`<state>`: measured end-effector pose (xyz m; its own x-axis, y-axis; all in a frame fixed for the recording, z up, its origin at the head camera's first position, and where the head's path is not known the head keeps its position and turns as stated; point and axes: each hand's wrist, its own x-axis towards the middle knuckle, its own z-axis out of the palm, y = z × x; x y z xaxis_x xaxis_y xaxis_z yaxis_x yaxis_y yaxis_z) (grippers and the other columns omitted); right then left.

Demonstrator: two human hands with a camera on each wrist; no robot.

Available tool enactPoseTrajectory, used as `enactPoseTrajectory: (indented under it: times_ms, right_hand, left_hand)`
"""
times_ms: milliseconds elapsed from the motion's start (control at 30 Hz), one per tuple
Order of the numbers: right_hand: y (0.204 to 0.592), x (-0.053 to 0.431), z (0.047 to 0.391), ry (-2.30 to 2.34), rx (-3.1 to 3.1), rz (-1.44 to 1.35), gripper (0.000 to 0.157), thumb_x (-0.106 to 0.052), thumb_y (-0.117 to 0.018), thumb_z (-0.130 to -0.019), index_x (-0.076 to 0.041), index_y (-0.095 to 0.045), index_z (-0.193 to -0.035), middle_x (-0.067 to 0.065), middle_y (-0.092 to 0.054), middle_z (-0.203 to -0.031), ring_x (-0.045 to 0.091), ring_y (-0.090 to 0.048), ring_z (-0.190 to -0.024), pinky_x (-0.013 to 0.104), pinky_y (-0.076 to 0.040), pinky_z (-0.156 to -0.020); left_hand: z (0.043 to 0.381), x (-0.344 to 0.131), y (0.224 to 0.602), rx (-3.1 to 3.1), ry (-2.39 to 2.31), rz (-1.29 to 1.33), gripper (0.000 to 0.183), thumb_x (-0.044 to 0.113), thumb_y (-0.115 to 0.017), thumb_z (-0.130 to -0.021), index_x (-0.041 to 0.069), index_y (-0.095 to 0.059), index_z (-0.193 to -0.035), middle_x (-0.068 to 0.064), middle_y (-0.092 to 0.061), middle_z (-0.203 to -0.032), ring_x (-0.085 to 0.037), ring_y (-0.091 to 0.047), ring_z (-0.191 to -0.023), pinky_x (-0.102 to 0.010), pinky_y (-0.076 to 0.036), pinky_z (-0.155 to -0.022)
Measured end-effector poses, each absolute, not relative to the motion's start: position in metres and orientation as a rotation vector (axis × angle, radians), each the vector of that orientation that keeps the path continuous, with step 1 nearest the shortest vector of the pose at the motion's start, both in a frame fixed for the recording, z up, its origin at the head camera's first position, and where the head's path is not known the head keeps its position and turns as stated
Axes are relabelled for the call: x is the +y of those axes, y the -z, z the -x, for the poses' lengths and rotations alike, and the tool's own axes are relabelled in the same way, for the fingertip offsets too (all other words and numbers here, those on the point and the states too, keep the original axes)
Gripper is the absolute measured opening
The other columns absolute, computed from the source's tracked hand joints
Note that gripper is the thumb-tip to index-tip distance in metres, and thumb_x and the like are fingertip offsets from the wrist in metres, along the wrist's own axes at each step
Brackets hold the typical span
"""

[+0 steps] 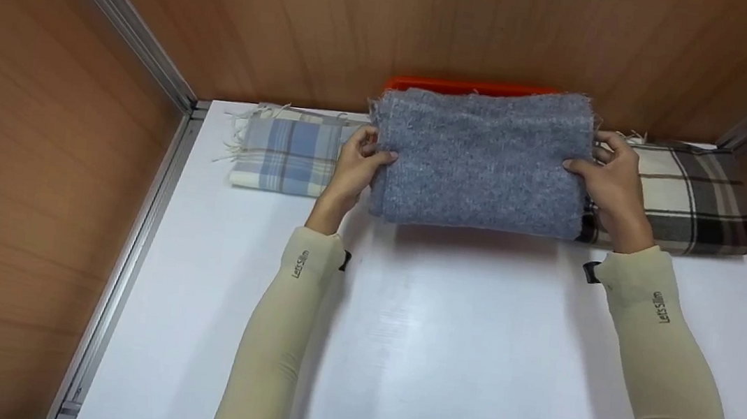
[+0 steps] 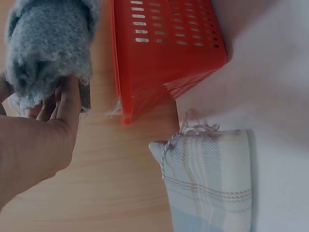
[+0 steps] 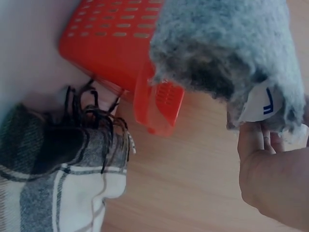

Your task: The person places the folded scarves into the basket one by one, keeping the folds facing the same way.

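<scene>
A folded grey-blue woolen scarf (image 1: 484, 162) with frayed ends is held up between both hands, overlapping a red plastic basket (image 1: 475, 89) in the head view. My left hand (image 1: 355, 165) grips its left end, thumb on the front face and fingers behind. At the other end my right hand (image 1: 614, 181) pinches it the same way. In the right wrist view a white label (image 3: 263, 102) with blue marking shows inside the scarf's fold. Both wrist views show the scarf (image 2: 50, 46) above the slotted basket (image 2: 169, 48), apart from its rim.
Left of the basket lies a folded blue-and-cream plaid scarf (image 1: 281, 157) with fringe. On the right is a folded black-and-white plaid scarf (image 1: 691, 196). The white table (image 1: 442, 344) is bounded by wood-grain panels (image 1: 367, 19) at the back and sides.
</scene>
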<state>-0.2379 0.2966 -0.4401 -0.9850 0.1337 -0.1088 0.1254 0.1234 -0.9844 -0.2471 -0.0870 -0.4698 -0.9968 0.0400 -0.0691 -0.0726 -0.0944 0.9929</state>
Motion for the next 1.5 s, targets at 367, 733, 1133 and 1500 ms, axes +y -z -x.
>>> enactPoseTrajectory:
  times_ms: [367, 733, 1133, 1500]
  right_hand:
    - [0.444, 0.292, 0.249, -1.943, -2.353, 0.304, 0.046, 0.001, -0.072, -0.095, -0.014, -0.059, -0.137, 0.007, -0.067, -0.131, 0.016, -0.062, -0.115, 0.023, -0.052, -0.083]
    - [0.452, 0.289, 0.251, -1.936, -2.275, 0.248, 0.044, 0.002, -0.070, -0.096, -0.010, -0.056, -0.136, 0.000, -0.061, -0.124, 0.012, -0.056, -0.105, 0.020, -0.051, -0.080]
    - [0.459, 0.284, 0.255, -1.980, -2.159, 0.249, 0.043, 0.006, -0.070, -0.096, -0.012, -0.059, -0.133, 0.004, -0.066, -0.124, 0.018, -0.061, -0.115, 0.027, -0.049, -0.089]
    - [0.464, 0.277, 0.261, -1.941, -2.058, 0.223, 0.041, 0.012, -0.067, -0.094, -0.010, -0.062, -0.129, 0.005, -0.067, -0.119, 0.018, -0.061, -0.114, 0.027, -0.050, -0.088]
  left_hand:
    - [0.258, -0.084, 0.467, 2.085, -2.275, 0.042, 0.025, -0.002, -0.066, -0.099, 0.010, -0.056, -0.118, -0.001, -0.056, -0.093, -0.013, -0.052, -0.087, -0.026, -0.041, -0.069]
    - [0.260, -0.081, 0.466, 2.131, -2.249, 0.050, 0.037, 0.001, -0.064, -0.103, 0.003, -0.052, -0.137, -0.017, -0.064, -0.129, -0.022, -0.061, -0.113, -0.035, -0.050, -0.095]
    - [0.259, -0.077, 0.467, 2.164, -2.273, 0.035, 0.033, 0.001, -0.063, -0.104, 0.004, -0.052, -0.135, -0.023, -0.065, -0.133, -0.025, -0.063, -0.112, -0.036, -0.050, -0.093]
    - [0.268, -0.072, 0.469, 2.187, -2.349, -0.007, 0.035, -0.009, -0.061, -0.101, -0.004, -0.051, -0.135, -0.022, -0.062, -0.129, -0.026, -0.061, -0.117, -0.034, -0.050, -0.091]
